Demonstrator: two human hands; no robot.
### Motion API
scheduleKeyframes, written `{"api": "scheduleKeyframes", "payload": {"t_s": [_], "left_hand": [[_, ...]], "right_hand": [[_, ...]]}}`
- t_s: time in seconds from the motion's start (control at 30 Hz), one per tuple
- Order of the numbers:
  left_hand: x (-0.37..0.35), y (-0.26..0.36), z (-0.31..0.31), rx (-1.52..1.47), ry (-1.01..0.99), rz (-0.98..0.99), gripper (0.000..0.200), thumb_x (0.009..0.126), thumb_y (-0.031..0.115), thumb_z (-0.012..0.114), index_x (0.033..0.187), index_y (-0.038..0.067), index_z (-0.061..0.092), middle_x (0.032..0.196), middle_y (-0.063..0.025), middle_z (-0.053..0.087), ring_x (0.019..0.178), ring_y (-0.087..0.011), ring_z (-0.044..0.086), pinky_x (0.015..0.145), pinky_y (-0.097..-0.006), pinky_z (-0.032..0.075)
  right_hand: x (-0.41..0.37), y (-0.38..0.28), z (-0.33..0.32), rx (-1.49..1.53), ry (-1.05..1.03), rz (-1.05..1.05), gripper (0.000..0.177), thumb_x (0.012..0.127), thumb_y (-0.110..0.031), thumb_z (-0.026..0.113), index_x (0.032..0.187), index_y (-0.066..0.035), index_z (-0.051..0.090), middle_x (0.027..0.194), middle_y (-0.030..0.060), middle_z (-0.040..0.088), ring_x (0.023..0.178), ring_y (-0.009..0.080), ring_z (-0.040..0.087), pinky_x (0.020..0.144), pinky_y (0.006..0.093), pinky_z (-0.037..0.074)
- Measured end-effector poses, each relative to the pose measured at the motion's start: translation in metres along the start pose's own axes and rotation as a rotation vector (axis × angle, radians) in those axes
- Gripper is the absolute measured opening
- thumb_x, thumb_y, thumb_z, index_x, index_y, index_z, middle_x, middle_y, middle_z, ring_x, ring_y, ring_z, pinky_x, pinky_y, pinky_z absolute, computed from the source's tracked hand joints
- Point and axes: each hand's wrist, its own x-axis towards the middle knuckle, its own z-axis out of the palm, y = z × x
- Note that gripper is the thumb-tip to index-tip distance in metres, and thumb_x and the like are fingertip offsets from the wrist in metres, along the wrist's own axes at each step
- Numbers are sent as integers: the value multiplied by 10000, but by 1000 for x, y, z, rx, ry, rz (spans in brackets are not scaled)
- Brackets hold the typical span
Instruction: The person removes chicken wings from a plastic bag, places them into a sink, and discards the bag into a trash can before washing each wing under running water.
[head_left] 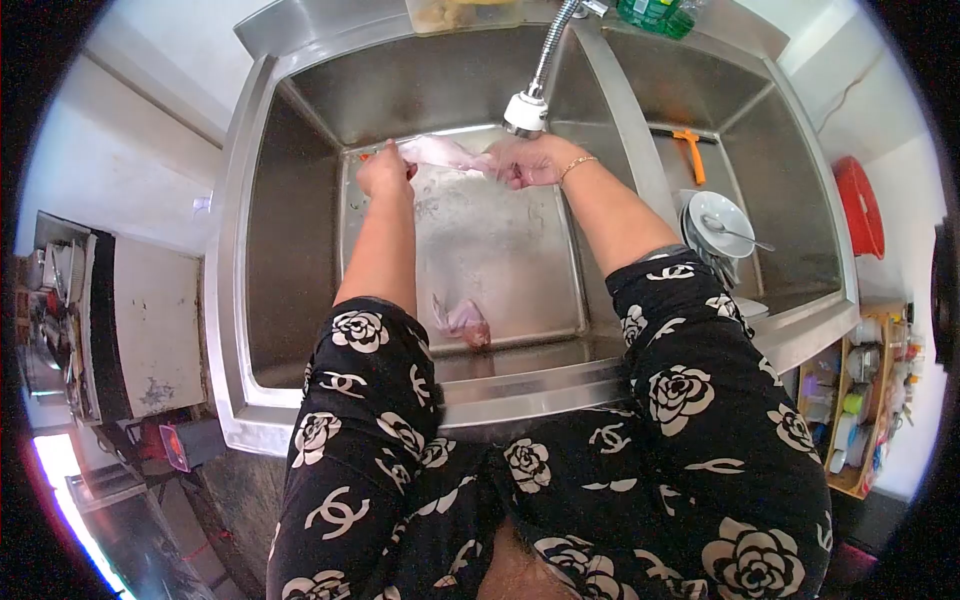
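Note:
A pale pink piece of raw poultry (pixel 440 152) stretches between my two hands over the large sink basin (pixel 430 235). My left hand (pixel 386 172) is closed on its left end, with a small orange thing just beyond the fingers that I cannot make out. At the other end, my right hand (pixel 535 162) grips the meat below the white faucet head (pixel 524 112); its fingers are slightly blurred. Another pinkish raw piece (pixel 463 322) with a darker reddish end lies on the basin floor, near the front wall, apart from both hands.
In the right-hand basin are stacked white bowls (pixel 722 222) with a spoon, and an orange-handled tool (pixel 690 150). A metal divider (pixel 635 130) separates the basins. At the back edge sit a plastic container (pixel 465 14) and a green bottle (pixel 655 14). A red basin (pixel 860 207) hangs at right.

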Motion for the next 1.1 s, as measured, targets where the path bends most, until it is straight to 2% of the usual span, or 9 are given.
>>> {"api": "scheduleKeyframes", "payload": {"t_s": [0.3, 0.4, 0.5, 0.6, 0.63, 0.73, 0.87, 0.97, 1.1], "left_hand": [[12, -10, -7, -1, -58, -207, 113, 783, 22, 524, 885, -15, 495, 777, -132, 550, 571, -208, 550, 495, -329, 510], [14, -19, -5, 153, -209, -199, 174, 848, 103, 415, 950, -9, 502, 832, -132, 530, 675, -221, 547, 594, -334, 525], [7, -20, -5, 360, -297, -296, 190, 747, 95, 518, 912, 2, 516, 822, -121, 559, 657, -219, 559, 503, -338, 491], [-7, -15, -7, 831, -585, -290, 231, 708, 194, 521, 866, 28, 548, 881, -116, 565, 703, -224, 565, 515, -376, 446], [-10, -13, -8, 1019, -630, -210, 250, 681, 267, 520, 816, 64, 575, 918, -105, 571, 801, -210, 564, 613, -382, 410], [-24, -17, -6, 808, -821, -189, 362, 743, 326, 499, 1022, 109, 575, 1030, -92, 548, 983, -204, 479, 843, -402, 331], [-22, -26, -3, 652, -1047, 62, 344, 786, 221, 465, 1071, 51, 556, 1103, -97, 548, 1070, -211, 452, 896, -348, 330], [-30, -9, -4, 797, -1293, -180, 310, 807, 185, 481, 1036, -9, 556, 1024, -113, 589, 975, -219, 525, 871, -321, 370], [-37, -12, -2, 627, -1226, -331, 300, 805, 200, 565, 973, -48, 569, 922, -126, 611, 813, -209, 585, 773, -325, 444]], "right_hand": [[13, 10, -20, 67, 289, 31, 189, 710, -5, 630, 656, -62, 458, 559, 25, 438, 446, 118, 410, 397, 250, 324], [16, 12, -16, 125, 233, -8, 191, 732, -9, 616, 657, -59, 447, 557, 28, 429, 436, 124, 391, 407, 261, 354], [7, 9, -12, 68, 188, 33, 168, 748, -40, 618, 676, -43, 466, 562, 28, 436, 434, 127, 379, 421, 283, 378], [6, 7, -8, -54, 153, 76, 149, 757, -88, 628, 694, -45, 500, 561, 25, 436, 449, 126, 380, 445, 293, 384], [6, 6, -8, -52, 95, 82, 142, 757, -102, 632, 702, -47, 513, 561, 21, 434, 452, 127, 379, 460, 292, 385], [2, 4, -8, -66, -15, 84, 130, 756, -133, 642, 717, -56, 545, 560, 8, 428, 462, 128, 376, 504, 287, 387], [-5, 1, -1, -137, -46, 72, 115, 779, -165, 632, 740, -86, 558, 565, -33, 402, 480, 89, 340, 531, 263, 373], [1, 6, -8, -90, -45, 74, 106, 790, -175, 629, 761, -96, 565, 571, -47, 395, 485, 71, 336, 548, 265, 387], [3, 9, -2, 83, 149, -15, 95, 788, -167, 634, 782, -93, 575, 599, -39, 437, 496, 79, 375, 565, 265, 409]]}}
